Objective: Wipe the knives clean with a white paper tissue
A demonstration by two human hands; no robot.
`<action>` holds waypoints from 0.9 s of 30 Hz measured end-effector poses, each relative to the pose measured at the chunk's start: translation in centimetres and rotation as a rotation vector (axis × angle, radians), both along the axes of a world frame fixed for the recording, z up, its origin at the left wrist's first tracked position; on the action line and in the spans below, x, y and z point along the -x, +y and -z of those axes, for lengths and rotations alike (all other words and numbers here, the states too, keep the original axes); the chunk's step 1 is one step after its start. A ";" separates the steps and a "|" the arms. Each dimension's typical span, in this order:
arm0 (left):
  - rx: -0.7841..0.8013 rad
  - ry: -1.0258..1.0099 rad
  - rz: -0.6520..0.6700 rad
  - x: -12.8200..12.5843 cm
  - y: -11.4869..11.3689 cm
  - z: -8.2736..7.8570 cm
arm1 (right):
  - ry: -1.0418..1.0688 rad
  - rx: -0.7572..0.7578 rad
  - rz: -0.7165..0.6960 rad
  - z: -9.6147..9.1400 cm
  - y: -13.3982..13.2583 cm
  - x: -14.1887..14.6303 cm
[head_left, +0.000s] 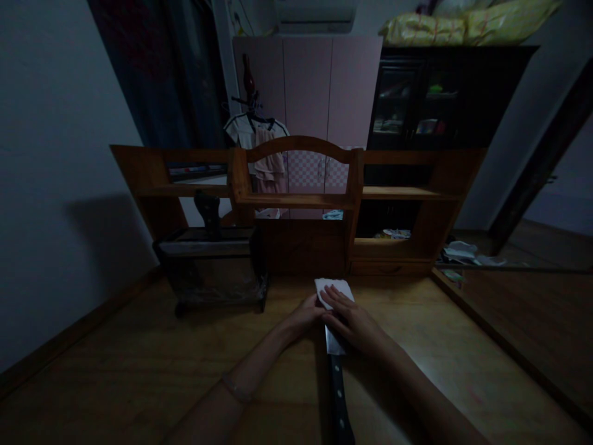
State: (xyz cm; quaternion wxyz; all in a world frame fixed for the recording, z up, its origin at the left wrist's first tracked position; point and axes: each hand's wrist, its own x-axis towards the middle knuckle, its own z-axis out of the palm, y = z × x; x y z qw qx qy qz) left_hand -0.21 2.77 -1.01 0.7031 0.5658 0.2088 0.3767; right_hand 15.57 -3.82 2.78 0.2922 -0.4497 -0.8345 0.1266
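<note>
A long knife [336,371] lies on the wooden desk [139,383], its dark handle toward me and its blade pointing away. A white cloth or tissue [332,287] covers the far end of the blade. My right hand [354,320] lies flat on the cloth and blade, fingers stretched out and pressed down. My left hand [306,316] is curled at the left edge of the cloth, pinching it against the blade.
A wooden shelf unit [296,198] stands along the desk's back edge. A dark mesh tray or rack [213,266] sits at the back left. The desk's right edge [491,346] runs diagonally. A pink wardrobe [308,86] and a dark cabinet [435,99] stand behind.
</note>
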 end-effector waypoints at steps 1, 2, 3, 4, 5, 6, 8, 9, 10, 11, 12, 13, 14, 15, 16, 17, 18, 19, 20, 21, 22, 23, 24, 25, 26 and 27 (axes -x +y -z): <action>0.012 -0.008 -0.009 0.0 0.0 0.0 | -0.001 0.002 0.013 0.1 0.0 -0.1; 0.024 -0.013 -0.017 0.0 -0.1 -0.1 | 0.000 0.006 0.026 0.1 0.1 -0.2; 0.037 -0.017 -0.020 0.0 -0.1 -0.2 | 0.003 0.011 0.037 0.2 0.2 -0.4; 0.049 -0.019 -0.018 0.0 -0.1 -0.2 | 0.006 0.017 0.048 0.4 0.3 -0.6; 0.061 -0.021 -0.011 -0.1 -0.2 -0.3 | 0.009 0.022 0.058 0.5 0.4 -0.8; 0.069 -0.022 0.002 -0.1 -0.2 -0.4 | 0.012 0.027 0.066 0.6 0.5 -1.0; 0.083 -0.034 0.015 -0.1 -0.3 -0.4 | 0.025 0.031 0.081 0.7 0.7 -1.4; 0.090 -0.044 0.012 -0.1 -0.2 -0.4 | 0.035 0.030 0.086 0.8 0.7 -1.6; 0.098 -0.052 0.005 -0.1 -0.2 -0.3 | 0.046 0.029 0.088 0.8 0.7 -1.7; 0.107 -0.057 -0.005 -0.1 -0.2 -0.2 | 0.057 0.027 0.088 0.8 0.7 -1.9; 0.118 -0.059 -0.010 -0.1 -0.1 -0.2 | 0.067 0.026 0.087 0.8 0.7 -1.9; 0.127 -0.060 -0.010 -0.1 -0.1 -0.1 | 0.074 0.025 0.085 0.8 0.7 -2.0; 0.134 -0.063 -0.006 -0.1 -0.1 -0.1 | 0.078 0.026 0.083 0.8 0.7 -2.0; 0.139 -0.066 -0.003 -0.1 -0.1 -0.1 | 0.082 0.026 0.082 0.8 0.7 -2.0; 0.143 -0.068 0.000 -0.1 -0.1 -0.1 | 0.085 0.026 0.081 0.9 0.8 -2.0; 0.148 -0.069 0.000 -0.1 -0.1 -0.2 | 0.086 0.026 0.079 0.9 0.8 -2.1; 0.151 -0.069 -0.006 -0.1 -0.2 -0.3 | 0.087 0.025 0.076 0.9 0.8 -2.1; 0.155 -0.068 -0.014 -0.2 -0.2 -0.3 | 0.089 0.026 0.072 1.0 0.9 -2.1; 0.159 -0.064 -0.021 -0.2 -0.2 -0.4 | 0.094 0.026 0.070 1.1 0.9 -2.1; 0.164 -0.063 -0.024 -0.2 -0.3 -0.5 | 0.100 0.029 0.067 1.1 1.0 -2.2; 0.168 -0.064 -0.025 -0.2 -0.3 -0.6 | 0.107 0.034 0.064 1.2 1.1 -2.2; 0.170 -0.062 -0.026 -0.2 -0.4 -0.6 | 0.116 0.040 0.060 1.3 1.1 -2.3; 0.170 -0.061 -0.028 -0.2 -0.5 -0.8 | 0.125 0.047 0.053 1.3 1.2 -2.3; 0.168 -0.061 -0.031 -0.2 -0.5 -0.9 | 0.134 0.053 0.047 1.3 1.2 -2.3; 0.166 -0.061 -0.037 -0.2 -0.6 -1.0 | 0.143 0.056 0.040 1.3 1.3 -2.4; 0.166 -0.059 -0.044 -0.2 -0.6 -1.1 | 0.148 0.057 0.034 1.2 1.3 -2.4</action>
